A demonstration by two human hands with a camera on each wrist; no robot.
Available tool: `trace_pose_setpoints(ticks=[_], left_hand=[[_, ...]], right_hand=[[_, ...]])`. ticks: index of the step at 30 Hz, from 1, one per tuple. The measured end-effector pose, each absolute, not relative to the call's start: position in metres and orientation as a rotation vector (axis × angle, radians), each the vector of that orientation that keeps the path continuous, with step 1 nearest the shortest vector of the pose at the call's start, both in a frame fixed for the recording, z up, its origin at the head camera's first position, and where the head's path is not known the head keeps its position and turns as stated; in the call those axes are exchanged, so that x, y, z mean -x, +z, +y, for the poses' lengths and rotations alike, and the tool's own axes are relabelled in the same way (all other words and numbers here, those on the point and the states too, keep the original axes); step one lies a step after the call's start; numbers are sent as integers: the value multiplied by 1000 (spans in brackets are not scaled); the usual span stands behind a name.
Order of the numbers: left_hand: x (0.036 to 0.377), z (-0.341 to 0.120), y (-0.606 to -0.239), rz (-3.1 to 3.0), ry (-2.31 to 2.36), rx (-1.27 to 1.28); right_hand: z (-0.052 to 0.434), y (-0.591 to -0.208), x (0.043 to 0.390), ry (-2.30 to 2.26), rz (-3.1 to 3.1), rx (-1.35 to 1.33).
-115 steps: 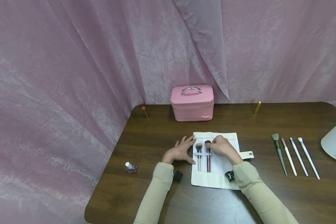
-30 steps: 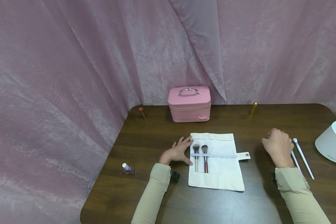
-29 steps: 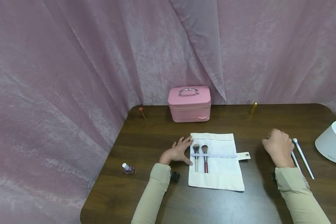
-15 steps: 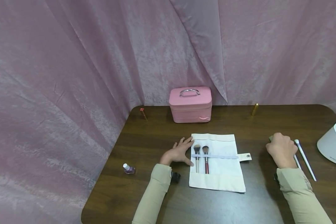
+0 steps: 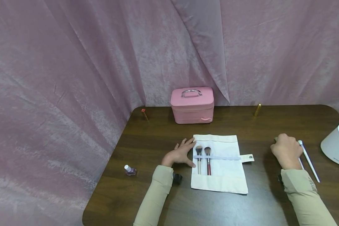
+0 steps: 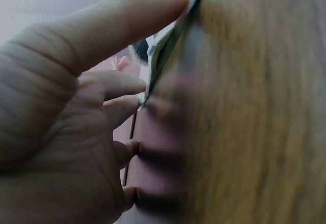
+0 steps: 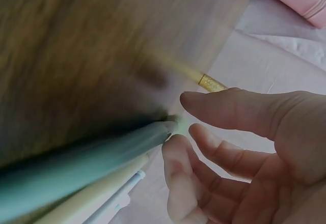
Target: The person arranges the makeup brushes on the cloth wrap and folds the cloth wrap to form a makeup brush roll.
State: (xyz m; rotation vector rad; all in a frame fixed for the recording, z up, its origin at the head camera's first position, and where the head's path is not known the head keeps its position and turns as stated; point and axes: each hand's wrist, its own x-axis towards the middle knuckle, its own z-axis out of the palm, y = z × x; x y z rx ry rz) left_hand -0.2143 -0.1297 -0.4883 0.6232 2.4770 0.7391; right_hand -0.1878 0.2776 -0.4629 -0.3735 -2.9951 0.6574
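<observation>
My left hand (image 5: 179, 155) rests spread at the left edge of a white fabric brush roll (image 5: 226, 179). Up close in the left wrist view, its thumb (image 6: 117, 23) lies over the cloth edge. Two makeup brushes sit under the roll's elastic band: one pale-handled brush (image 5: 199, 153) and one red-handled brush (image 5: 208, 161). Off to the right, my right hand (image 5: 286, 150) hovers over loose brushes. A green brush (image 7: 97, 165) has its upper end between the parted thumb and loosely bent fingers. Beyond it lie a cream brush (image 7: 91, 193) and a white brush (image 5: 309, 161), partly hidden by the hand.
A pink case (image 5: 192, 106) stands at the table's back edge. Near it are a gold tube (image 5: 257, 110) and a small red-topped tube (image 5: 144, 114). A nail polish bottle (image 5: 130, 170) lies at left; a white rounded object (image 5: 337, 146) stands at far right.
My right hand has left the red-handled brush in the roll and gone right to the loose brushes, edging slightly further right in the last half second. My left hand has stayed at the roll.
</observation>
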Motion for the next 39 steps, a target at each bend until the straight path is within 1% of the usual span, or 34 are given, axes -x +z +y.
trace_pose_setpoints(ticks=[17, 25, 34, 39], left_hand=[[216, -129, -488, 2484, 733, -611], [215, -129, -488, 2485, 728, -615], [215, -129, -489, 2487, 715, -627], [215, -129, -488, 2489, 712, -628]], right_hand=[[280, -461, 191, 653, -3078, 383], [278, -455, 190, 753, -3082, 304], [272, -448, 194, 1028, -2979, 287], [266, -452, 196, 1450, -2815, 345]])
